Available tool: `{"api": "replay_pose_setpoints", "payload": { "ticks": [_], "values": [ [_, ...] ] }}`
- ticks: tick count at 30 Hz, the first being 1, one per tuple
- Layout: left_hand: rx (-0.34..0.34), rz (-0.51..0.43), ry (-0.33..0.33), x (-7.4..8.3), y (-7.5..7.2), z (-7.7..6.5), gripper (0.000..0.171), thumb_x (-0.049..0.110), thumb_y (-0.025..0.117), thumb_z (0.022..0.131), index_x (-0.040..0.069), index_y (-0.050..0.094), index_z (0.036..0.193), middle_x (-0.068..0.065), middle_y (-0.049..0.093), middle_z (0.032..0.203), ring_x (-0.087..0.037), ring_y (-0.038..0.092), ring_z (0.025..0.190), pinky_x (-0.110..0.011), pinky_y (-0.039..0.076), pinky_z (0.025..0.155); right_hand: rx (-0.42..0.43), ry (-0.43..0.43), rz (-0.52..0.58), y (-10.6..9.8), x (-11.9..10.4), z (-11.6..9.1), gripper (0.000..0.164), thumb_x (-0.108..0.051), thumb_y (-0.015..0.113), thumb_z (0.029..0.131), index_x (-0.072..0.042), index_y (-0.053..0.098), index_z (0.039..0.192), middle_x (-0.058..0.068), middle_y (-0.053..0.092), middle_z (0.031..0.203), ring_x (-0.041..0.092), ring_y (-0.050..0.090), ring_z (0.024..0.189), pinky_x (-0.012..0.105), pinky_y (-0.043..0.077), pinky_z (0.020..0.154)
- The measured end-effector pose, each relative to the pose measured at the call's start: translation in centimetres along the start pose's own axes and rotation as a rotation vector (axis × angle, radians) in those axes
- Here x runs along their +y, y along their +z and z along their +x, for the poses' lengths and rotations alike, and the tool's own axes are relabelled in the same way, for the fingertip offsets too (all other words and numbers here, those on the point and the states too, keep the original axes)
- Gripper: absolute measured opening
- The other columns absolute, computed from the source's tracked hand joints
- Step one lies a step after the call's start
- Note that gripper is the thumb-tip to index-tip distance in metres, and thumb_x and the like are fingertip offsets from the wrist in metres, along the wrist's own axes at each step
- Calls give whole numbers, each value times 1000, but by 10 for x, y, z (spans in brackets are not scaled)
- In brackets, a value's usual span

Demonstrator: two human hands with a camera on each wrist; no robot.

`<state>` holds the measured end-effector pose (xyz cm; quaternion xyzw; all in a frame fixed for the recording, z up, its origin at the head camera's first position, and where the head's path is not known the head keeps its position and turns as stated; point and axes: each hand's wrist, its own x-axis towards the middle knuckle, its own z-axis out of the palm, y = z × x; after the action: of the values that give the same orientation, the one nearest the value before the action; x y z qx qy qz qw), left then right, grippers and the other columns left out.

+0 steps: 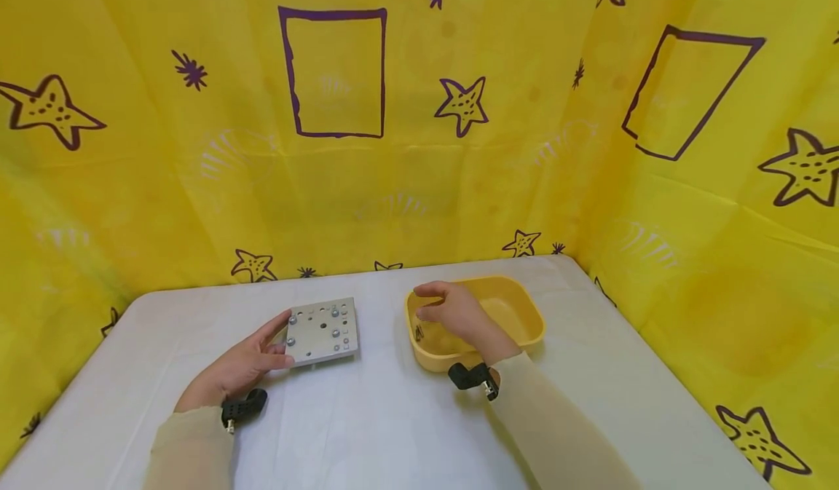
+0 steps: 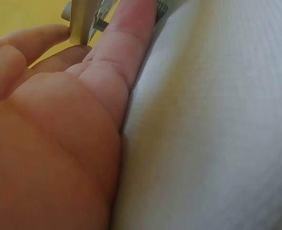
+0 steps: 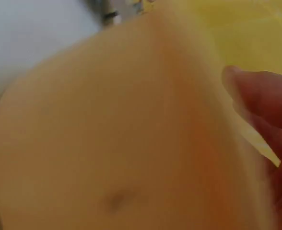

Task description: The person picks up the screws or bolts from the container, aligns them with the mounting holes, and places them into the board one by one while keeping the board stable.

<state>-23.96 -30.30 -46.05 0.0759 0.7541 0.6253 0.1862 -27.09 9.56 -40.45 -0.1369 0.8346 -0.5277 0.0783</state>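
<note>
A light metal plate [image 1: 323, 333], with holes and several bolts through it, lies at the left middle of the table. My left hand [image 1: 249, 359] grips its left edge, fingers at the upper corner and thumb at the lower one. In the left wrist view, threaded bolt ends [image 2: 100, 25] stick out from the plate's underside. My right hand [image 1: 455, 314] is over the left part of a yellow plastic bin [image 1: 524, 308], fingers loosely bent and nothing seen between them. Below its fingertips, a few small dark screws [image 1: 419, 333] lie in the bin's left end.
A white cloth covers the table [image 1: 387, 417]. Yellow curtains [image 1: 406, 206] with purple starfish drawings hang along the back and both sides. Each wrist wears a black camera mount, the right one [image 1: 473, 378] close to the bin's front rim.
</note>
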Motion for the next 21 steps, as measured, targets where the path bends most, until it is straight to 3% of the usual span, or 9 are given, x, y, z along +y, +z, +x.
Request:
{"api": "replay_pose_setpoints", "payload": {
  "ticks": [4,8,16,21],
  "values": [
    [6,2,-14,-1,0,-1,111,9,81,82,21,5,162,-17,4,165,-34,39,138,-27,41,102,-31,-4,-132,0,15,-1,36,-6,74,88,-8,70,124,7,65,127,29,60,113,39,49,93],
    [5,4,-10,0,0,-1,109,9,80,83,21,5,162,-18,5,165,-35,37,139,-30,39,104,-67,-6,-204,3,23,1,32,-3,73,86,-8,72,118,8,67,121,24,59,104,39,48,92],
    [6,3,-16,1,2,-2,109,10,80,83,22,6,162,-17,6,165,-34,39,138,-27,40,103,-137,-23,-312,10,37,7,29,3,67,81,-15,73,104,0,69,95,17,58,83,30,48,75],
    [0,7,-3,0,1,-1,108,9,79,84,21,4,162,-18,5,165,-34,39,137,-30,38,105,-157,-54,-389,12,40,11,30,1,67,81,-16,73,106,-5,69,97,14,58,86,29,48,79]
  ]
}}
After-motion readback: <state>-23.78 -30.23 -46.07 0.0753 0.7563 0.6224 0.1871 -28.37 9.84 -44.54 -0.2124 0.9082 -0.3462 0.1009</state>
